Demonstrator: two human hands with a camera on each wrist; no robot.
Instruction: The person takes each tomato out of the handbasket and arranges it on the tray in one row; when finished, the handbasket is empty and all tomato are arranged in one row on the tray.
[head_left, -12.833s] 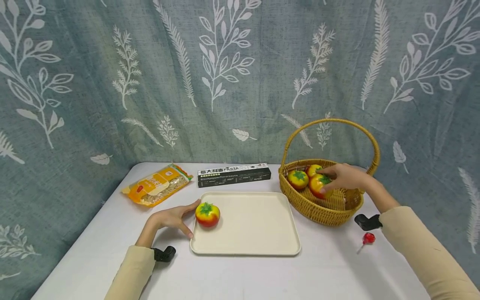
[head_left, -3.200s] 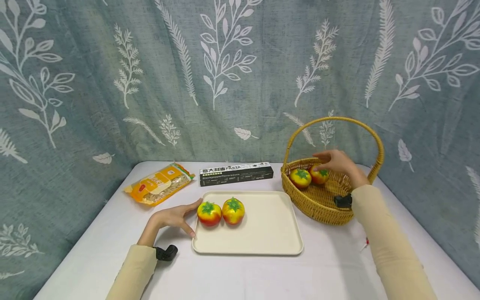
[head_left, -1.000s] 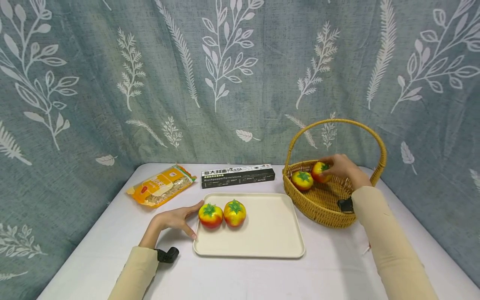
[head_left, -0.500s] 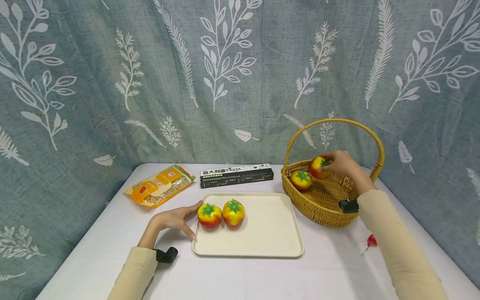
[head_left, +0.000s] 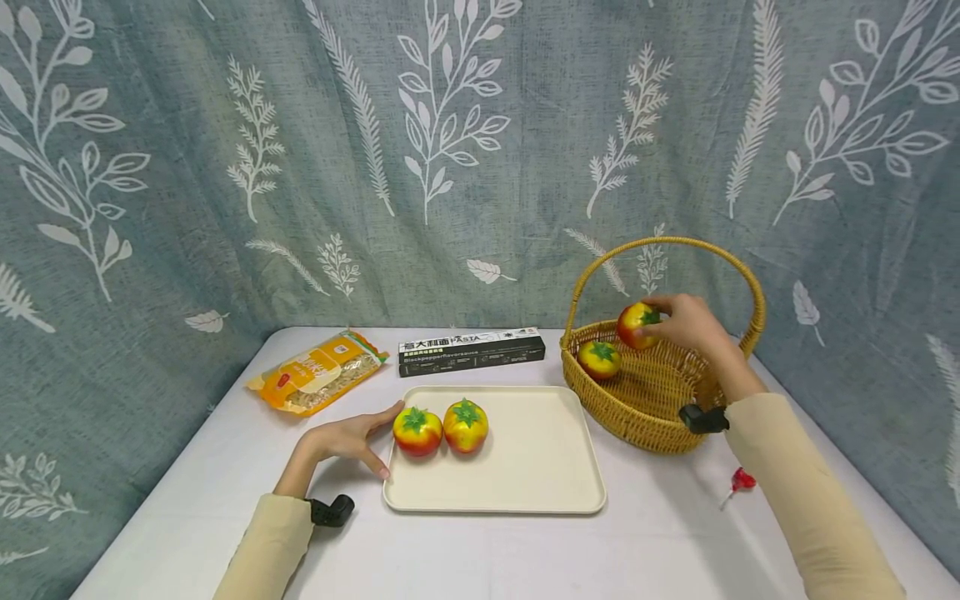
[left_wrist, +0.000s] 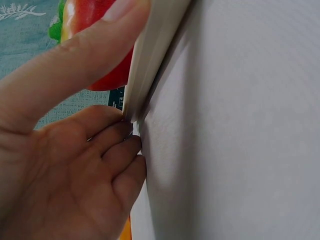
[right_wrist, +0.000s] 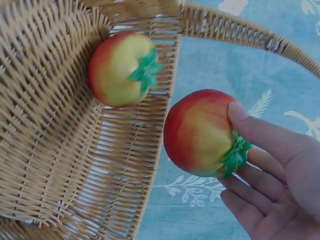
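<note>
Lifted a little higher since the previous frame, one red-yellow fruit is above the basket, under its arched handle; the right hand pinches it, thumb and fingers parted to its width near the leafy crown, its round body jutting past the fingertips; a shallow pinch on smooth skin might let it slip, or the handle could knock it; the left hand, fingers spread, touches the tray's rim.
</note>
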